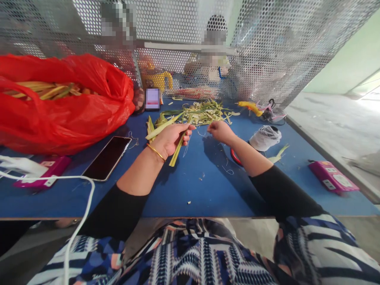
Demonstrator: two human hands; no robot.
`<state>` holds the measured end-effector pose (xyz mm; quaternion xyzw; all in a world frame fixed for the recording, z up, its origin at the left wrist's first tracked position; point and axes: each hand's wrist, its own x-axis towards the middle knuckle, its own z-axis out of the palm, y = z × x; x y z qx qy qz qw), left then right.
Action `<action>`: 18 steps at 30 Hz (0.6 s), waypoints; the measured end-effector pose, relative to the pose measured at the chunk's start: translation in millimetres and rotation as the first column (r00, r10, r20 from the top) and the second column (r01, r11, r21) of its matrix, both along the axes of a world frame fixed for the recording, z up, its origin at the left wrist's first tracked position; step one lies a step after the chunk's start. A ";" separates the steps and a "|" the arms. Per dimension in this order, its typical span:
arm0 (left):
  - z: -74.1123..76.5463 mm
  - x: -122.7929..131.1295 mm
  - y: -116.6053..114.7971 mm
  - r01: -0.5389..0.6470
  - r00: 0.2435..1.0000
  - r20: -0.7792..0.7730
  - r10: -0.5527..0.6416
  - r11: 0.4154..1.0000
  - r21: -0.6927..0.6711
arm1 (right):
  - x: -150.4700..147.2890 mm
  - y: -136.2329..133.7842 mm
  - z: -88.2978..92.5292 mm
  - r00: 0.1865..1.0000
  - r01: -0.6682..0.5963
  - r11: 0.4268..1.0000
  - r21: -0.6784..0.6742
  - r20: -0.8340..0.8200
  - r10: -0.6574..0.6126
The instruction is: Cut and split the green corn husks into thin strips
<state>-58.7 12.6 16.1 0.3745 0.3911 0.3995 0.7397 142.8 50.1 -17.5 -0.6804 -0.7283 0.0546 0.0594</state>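
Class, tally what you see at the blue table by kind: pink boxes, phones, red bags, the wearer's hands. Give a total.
Pink boxes: 2
Phones: 2
Red bags: 1
Hands: 2, left hand holding leaf strips, right hand
Total: 7

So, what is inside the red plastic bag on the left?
Through the opening of the red bag, long yellow-green leaf strips lie bundled together. The red plastic covers the rest, so what lies deeper cannot be seen.
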 end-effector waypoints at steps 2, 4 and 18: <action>-0.9 -0.5 0.8 -0.003 1.000 0.007 0.003 1.000 -0.001 | -3.0 6.1 -0.7 1.000 -0.022 1.000 0.011 -0.016 0.022; -1.2 -0.9 1.2 -0.008 1.000 0.009 0.008 1.000 -0.008 | -7.3 9.0 -4.5 0.999 -0.042 0.999 0.005 -0.018 0.042; 0.2 -0.6 1.8 -0.016 1.000 -0.019 0.015 1.000 -0.019 | 8.4 37.4 17.8 0.998 0.041 0.979 0.198 0.034 -0.048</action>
